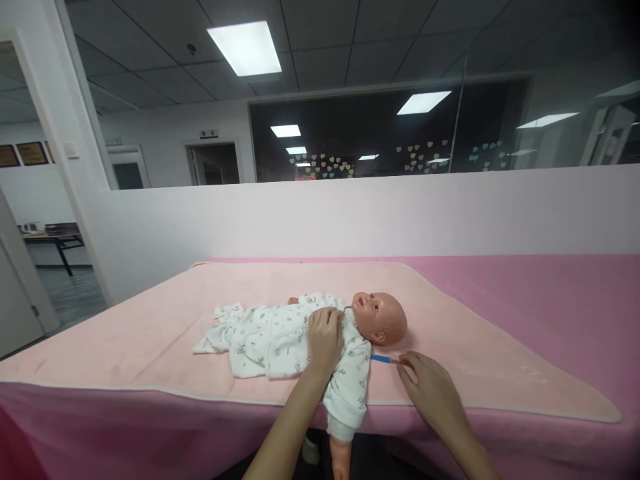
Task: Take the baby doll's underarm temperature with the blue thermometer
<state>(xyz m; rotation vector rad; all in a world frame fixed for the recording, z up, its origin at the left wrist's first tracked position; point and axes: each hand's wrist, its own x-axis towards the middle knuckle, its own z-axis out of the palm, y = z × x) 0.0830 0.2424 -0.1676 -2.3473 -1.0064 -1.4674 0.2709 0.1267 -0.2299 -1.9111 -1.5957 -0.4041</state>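
A baby doll (381, 315) in a white printed romper (273, 337) lies on its back on a pale pink blanket (150, 333), head to the right. My left hand (325, 337) rests on the doll's chest with fingers curled on the cloth. My right hand (425, 383) pinches the end of a thin blue stick (383, 359), likely a thermometer, whose tip goes under the doll's near arm (350, 393). That arm hangs over the table's front edge.
The blanket lies on a table covered in darker pink cloth (550, 293). A low white partition wall (350, 213) runs behind it. A doorway and a desk (55, 240) show at the far left.
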